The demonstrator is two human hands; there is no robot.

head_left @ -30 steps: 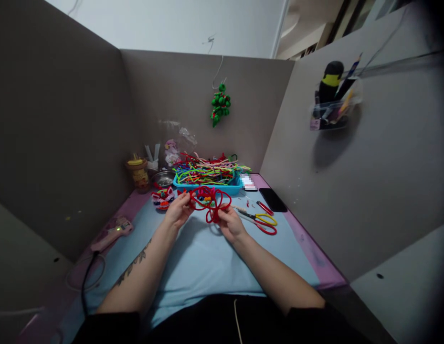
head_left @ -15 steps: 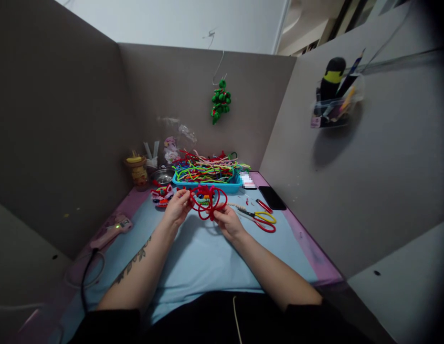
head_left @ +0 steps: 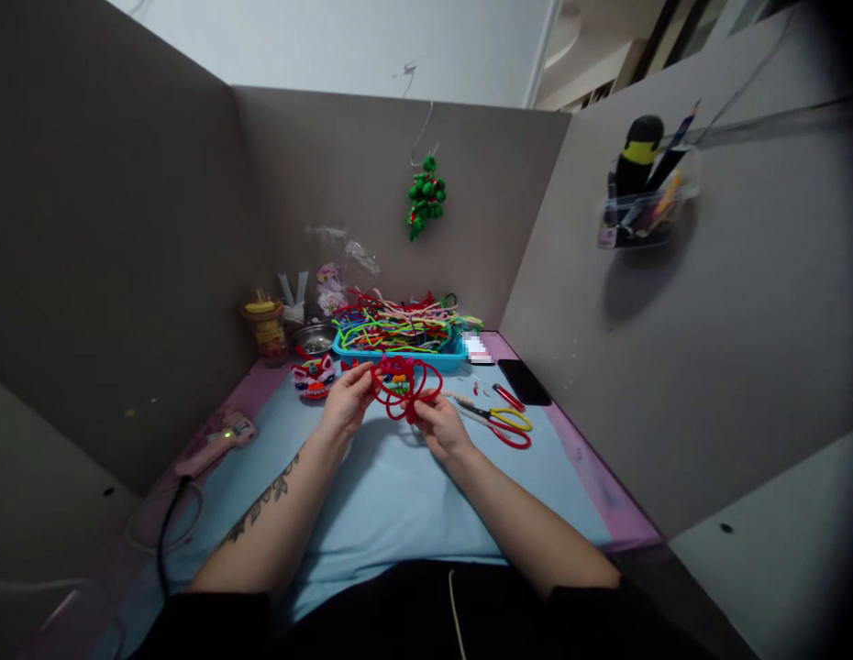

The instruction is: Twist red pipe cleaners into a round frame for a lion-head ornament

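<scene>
Between my hands, above the table, is a red pipe cleaner shape (head_left: 400, 407) bent into several loops. My left hand (head_left: 348, 400) pinches a loop at its left side. With closed fingers, my right hand (head_left: 437, 423) grips it low down, where the loops come together. Through the loops I see part of a colourful fuzzy piece lying behind. A red and pink pipe cleaner figure (head_left: 314, 377) with ears rests on the blue cloth (head_left: 392, 495), left of my left hand. Scissors (head_left: 505, 423) with red and yellow handles lie to the right of my right hand.
A blue tray (head_left: 426, 360) piled with coloured pipe cleaners stands behind my hands. A black phone (head_left: 524, 381) lies at right, a pink glue gun (head_left: 216, 446) at left. A metal bowl (head_left: 314, 340) and a brown cup (head_left: 266, 332) are back left. Grey partitions enclose the table.
My left hand and the looped red pipe cleaner have shifted slightly right, and the loops have turned a little. Both hands keep their hold.
</scene>
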